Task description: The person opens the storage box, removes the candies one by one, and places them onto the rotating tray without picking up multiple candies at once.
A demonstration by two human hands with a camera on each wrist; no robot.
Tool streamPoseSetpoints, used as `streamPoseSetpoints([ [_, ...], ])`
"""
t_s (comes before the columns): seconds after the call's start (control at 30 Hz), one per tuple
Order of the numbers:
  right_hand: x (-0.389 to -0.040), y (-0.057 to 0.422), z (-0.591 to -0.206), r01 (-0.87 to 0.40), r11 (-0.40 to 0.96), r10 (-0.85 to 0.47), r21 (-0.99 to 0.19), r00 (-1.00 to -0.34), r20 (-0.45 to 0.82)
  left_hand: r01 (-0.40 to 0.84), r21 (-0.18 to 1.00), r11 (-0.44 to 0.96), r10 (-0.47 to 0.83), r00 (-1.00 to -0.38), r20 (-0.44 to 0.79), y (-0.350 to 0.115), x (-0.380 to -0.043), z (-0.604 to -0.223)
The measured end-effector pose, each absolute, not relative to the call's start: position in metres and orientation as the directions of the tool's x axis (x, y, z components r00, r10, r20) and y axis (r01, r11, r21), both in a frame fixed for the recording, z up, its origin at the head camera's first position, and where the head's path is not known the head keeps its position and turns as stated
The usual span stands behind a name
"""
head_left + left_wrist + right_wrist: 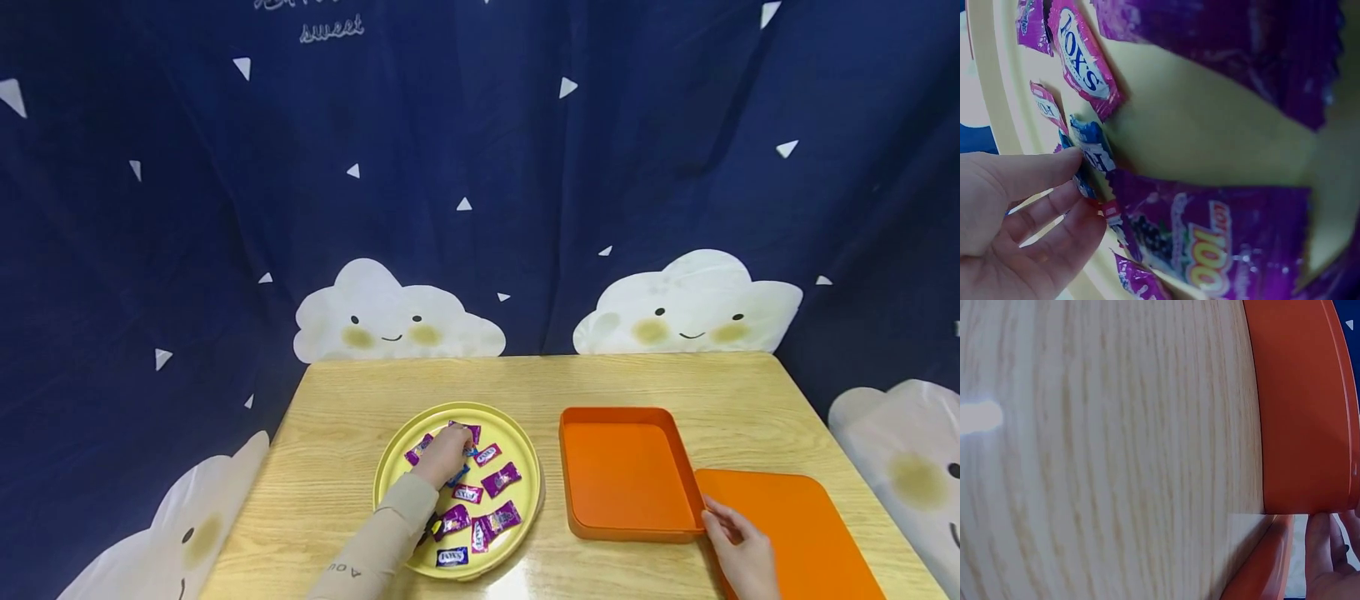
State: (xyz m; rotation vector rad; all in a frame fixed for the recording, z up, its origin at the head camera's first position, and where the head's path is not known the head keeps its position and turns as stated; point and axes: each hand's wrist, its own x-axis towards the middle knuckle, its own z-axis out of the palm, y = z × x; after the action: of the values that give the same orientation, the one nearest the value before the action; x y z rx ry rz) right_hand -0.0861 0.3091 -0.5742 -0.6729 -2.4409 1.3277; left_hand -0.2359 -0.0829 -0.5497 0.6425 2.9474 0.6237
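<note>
My left hand [444, 457] reaches over a round yellow tray [533, 492] of wrapped candies. In the left wrist view, thumb and fingers pinch a blue-wrapped candy [1083, 181], partly hidden by the hand. Beside it lie another blue candy [1092, 145], a pink FOX'S candy [1087, 59] and a purple LOT 100 candy [1210, 234]. Over to the right, my right hand [738, 546] holds the near right corner of a square orange box [626, 475] with thumb and fingertips. Nothing lies inside this box.
A flat orange lid [802, 533] lies on the wooden table [337, 417], right of the box and partly beneath the right hand. Several more purple, pink and dark blue candies are spread over the tray. A dark blue curtain [450, 125] with cloud faces hangs behind the table.
</note>
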Motion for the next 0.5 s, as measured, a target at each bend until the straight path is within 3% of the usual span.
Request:
streamPoseSetpoints([
  [0.27,-0.0878,0.3104,-0.5731,0.303,0.444,0.533,-0.843,-0.845,-0.023,0.38,0.409,0.829,0.393,-0.918,0.057,-0.0831,-0.2361,-0.5523],
  [0.5,-0.0854,0.3145,-0.5748,0.289,0.508,0.497,-0.811,-0.868,0.002,0.384,0.448,0.807,0.402,-0.914,0.058,-0.0834,-0.2347,-0.5508],
])
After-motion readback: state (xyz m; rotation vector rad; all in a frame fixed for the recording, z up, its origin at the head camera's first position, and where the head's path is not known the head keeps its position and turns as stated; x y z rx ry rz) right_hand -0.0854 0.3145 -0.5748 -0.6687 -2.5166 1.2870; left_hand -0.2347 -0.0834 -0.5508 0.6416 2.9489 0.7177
